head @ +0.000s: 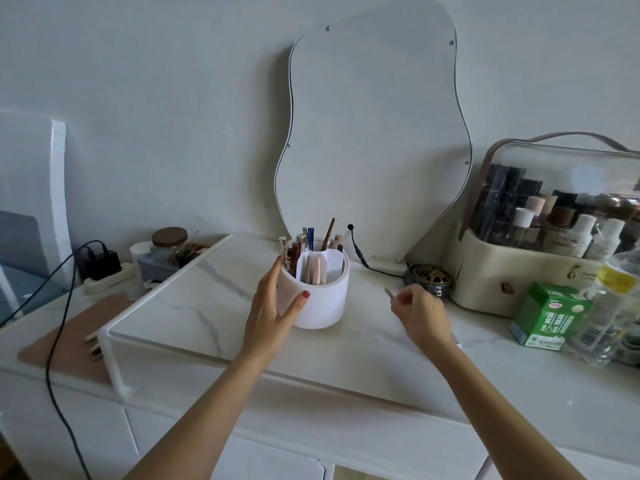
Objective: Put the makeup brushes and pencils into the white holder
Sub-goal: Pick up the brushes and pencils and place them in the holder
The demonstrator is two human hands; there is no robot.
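Here, the left hand [273, 306] cups one white holder [317, 292] while the right hand [420, 311] pinches one slim pencil [389, 293] just beside it.

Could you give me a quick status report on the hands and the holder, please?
Left hand cupped on white holder, steadying it. Right hand pinching a thin pencil, beside the holder. Path to holder clear.

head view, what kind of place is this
Most likely a dressing table in a home. A wavy mirror leans on the wall, a clear-lidded cosmetics case holds bottles, and a white holder of brushes and pencils stands on the marble-look top.
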